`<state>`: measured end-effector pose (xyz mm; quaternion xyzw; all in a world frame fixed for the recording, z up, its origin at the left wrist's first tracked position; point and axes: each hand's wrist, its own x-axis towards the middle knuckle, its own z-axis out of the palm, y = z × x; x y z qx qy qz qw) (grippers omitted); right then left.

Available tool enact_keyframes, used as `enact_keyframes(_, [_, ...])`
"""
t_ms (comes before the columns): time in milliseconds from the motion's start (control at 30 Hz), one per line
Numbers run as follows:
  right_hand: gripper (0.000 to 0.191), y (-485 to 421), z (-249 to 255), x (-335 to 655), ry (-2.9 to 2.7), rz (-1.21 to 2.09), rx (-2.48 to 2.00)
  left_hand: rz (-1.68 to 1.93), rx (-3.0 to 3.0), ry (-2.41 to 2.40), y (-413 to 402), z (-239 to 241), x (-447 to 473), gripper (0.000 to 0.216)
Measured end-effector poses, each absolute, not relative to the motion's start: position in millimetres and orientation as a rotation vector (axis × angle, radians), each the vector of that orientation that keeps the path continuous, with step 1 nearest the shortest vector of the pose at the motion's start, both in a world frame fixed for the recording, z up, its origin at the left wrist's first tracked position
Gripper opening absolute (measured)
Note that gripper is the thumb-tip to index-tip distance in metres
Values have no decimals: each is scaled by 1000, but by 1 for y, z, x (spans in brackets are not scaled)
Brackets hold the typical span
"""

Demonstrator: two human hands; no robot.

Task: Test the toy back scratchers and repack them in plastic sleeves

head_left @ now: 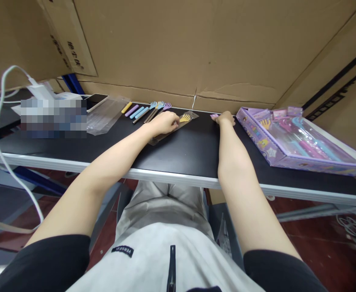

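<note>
My left hand (165, 123) is closed on a clear plastic bag (156, 140) lying on the black table. Inside the bag shows the yellow claw-shaped head of a back scratcher (185, 118); its handle is hidden under the hand. Farther right, near the back edge, my right hand (226, 118) has its fingers curled at a small pink-purple card (214, 116), which sticks out on their left. Left of my left hand lie several loose back scratchers (157, 106) with blue, yellow and purple heads, beside yellow, purple and blue handle sleeves (132, 110).
A purple display box (258, 140) with bagged back scratchers stands at the right. Flat clear bags (105, 117) and a phone (95, 101) lie at the left, near a white cable (2, 97). Cardboard walls (171, 48) close off the back.
</note>
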<state>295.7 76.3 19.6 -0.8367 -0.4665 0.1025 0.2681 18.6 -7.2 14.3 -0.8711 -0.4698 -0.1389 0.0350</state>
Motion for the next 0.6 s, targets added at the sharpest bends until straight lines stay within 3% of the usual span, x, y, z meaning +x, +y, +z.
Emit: enact_keyframes(600, [55,70,14,304,-1563,344,-2215,9,-2495,-1588,-38,26,37,55])
